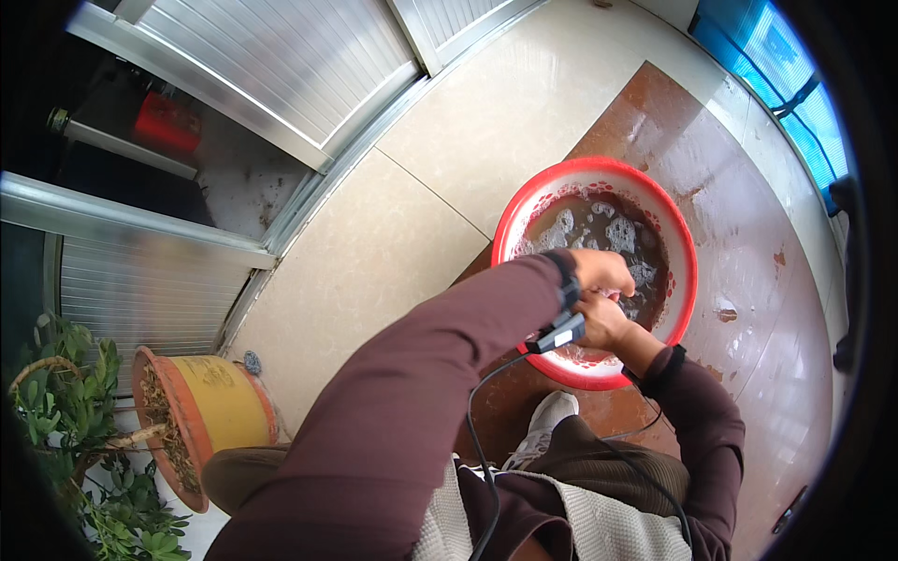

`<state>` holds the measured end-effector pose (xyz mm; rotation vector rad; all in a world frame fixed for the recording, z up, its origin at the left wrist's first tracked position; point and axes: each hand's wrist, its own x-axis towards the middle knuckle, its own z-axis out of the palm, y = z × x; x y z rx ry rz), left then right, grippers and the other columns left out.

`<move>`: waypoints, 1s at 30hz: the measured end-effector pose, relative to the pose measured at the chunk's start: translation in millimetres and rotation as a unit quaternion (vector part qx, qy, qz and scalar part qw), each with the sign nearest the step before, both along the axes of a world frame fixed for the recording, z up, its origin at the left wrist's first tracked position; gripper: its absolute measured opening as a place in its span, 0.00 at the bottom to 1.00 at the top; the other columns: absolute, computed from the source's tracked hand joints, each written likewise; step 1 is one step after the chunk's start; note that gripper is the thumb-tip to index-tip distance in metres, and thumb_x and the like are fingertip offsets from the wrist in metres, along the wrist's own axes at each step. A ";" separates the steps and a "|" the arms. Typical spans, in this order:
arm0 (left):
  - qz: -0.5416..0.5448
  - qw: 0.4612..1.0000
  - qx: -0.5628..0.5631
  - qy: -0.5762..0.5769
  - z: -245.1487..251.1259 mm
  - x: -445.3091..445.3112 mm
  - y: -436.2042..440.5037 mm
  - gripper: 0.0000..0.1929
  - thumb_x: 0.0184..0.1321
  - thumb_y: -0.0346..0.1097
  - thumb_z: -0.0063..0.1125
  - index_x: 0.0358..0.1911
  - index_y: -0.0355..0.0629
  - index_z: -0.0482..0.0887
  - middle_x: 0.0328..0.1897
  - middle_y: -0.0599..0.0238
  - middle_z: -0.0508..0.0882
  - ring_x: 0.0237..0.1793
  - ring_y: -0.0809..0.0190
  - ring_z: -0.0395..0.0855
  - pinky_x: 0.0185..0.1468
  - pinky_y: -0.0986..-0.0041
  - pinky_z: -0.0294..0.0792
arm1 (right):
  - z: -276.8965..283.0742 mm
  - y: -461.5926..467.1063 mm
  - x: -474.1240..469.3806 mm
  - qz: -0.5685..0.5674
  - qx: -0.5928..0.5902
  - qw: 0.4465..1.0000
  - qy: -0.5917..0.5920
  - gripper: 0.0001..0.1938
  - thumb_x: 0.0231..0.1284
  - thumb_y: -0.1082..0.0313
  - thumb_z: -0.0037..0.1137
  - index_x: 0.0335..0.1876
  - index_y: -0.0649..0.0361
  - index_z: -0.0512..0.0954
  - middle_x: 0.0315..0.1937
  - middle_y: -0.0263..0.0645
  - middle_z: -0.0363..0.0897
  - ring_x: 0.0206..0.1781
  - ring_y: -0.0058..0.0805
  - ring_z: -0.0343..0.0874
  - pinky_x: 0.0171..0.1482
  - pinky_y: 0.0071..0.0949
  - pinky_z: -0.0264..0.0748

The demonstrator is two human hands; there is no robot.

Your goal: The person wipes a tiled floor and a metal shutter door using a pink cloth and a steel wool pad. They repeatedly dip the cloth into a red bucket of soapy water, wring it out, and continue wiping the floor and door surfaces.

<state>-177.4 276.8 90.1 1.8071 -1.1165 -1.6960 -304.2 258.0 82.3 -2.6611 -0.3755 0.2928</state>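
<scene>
A red-rimmed white basin [690, 280] with a red pattern inside stands before me, holding murky brown water [593, 226] with patches of soap foam [621, 235]. Above its near side, my left hand [605, 271] is curled and meets my right hand [600, 320]. The fingers of both are bent close together. A bit of something pinkish shows between them, but the hands hide most of it, so I cannot tell what it is. A black device [558, 336] with a cable sits by my left wrist.
Left of me is a potted plant [217, 400] in a yellow and orange pot. Aluminium sliding doors [280, 70] run along the upper left, one partly open. A brown board with worn spots [758, 280] lies under the basin on beige floor tiles [393, 231]. My shoe [551, 421] is just below the basin.
</scene>
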 end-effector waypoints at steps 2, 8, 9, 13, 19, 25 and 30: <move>0.145 0.928 0.109 0.326 3.0 20.9 17.5 0.09 0.57 0.39 0.61 0.27 0.40 0.81 0.20 0.65 0.80 0.23 0.64 0.79 0.28 0.72 0.73 | 15.1 -1.9 -6.0 0.077 -0.047 0.944 -0.319 0.16 0.41 0.66 0.57 0.42 0.52 0.79 0.44 0.38 0.76 0.50 0.42 0.74 0.55 0.39 0.71; 0.471 0.769 -0.210 0.377 25.6 25.5 28.3 0.20 0.55 0.29 0.62 0.51 0.41 0.71 0.35 0.64 0.78 0.36 0.68 0.79 0.41 0.72 0.75 | 33.7 -12.8 -14.6 -0.468 0.546 0.679 -0.147 0.34 0.58 0.60 0.59 0.69 0.53 0.56 0.67 0.39 0.59 0.66 0.37 0.63 0.64 0.36 0.62; 0.485 0.765 -0.255 0.338 30.5 14.1 23.4 0.21 0.55 0.28 0.62 0.52 0.40 0.70 0.36 0.64 0.77 0.37 0.69 0.78 0.41 0.74 0.74 | 34.7 -16.8 -15.3 -0.486 0.734 0.474 -0.031 0.35 0.61 0.55 0.58 0.71 0.53 0.55 0.68 0.37 0.59 0.66 0.36 0.63 0.64 0.36 0.61; 0.442 0.789 -0.307 0.297 39.8 -41.3 19.2 0.23 0.58 0.28 0.58 0.58 0.41 0.68 0.40 0.64 0.78 0.38 0.69 0.77 0.44 0.77 0.72 | 40.6 -23.5 -14.0 -0.462 0.760 0.419 -0.181 0.17 0.66 0.56 0.52 0.54 0.58 0.72 0.53 0.39 0.75 0.56 0.30 0.75 0.58 0.35 0.71; 0.314 0.664 -0.087 0.673 15.1 -34.0 47.5 0.16 0.70 0.38 0.40 0.58 0.46 0.68 0.44 0.60 0.77 0.40 0.63 0.79 0.44 0.71 0.76 | 70.2 -7.2 -11.5 -0.233 0.159 0.845 -0.454 0.10 0.44 0.75 0.58 0.36 0.59 0.79 0.39 0.42 0.81 0.34 0.38 0.80 0.40 0.30 0.77; 0.064 0.800 0.169 0.573 28.4 7.4 32.5 0.19 0.68 0.34 0.45 0.61 0.43 0.68 0.20 0.75 0.72 0.20 0.74 0.67 0.26 0.79 0.66 | 75.3 23.8 -5.2 0.031 0.042 0.902 -0.428 0.06 0.36 0.61 0.54 0.20 0.53 0.74 0.22 0.33 0.72 0.29 0.32 0.75 0.33 0.33 0.72; -0.052 0.942 0.265 0.199 33.9 2.3 11.0 0.14 0.63 0.31 0.48 0.50 0.41 0.81 0.15 0.76 0.68 0.17 0.74 0.61 0.24 0.77 0.62 | 43.8 41.6 13.2 0.083 -0.041 0.923 -0.372 0.07 0.35 0.58 0.54 0.14 0.50 0.76 0.20 0.32 0.75 0.27 0.32 0.76 0.32 0.33 0.72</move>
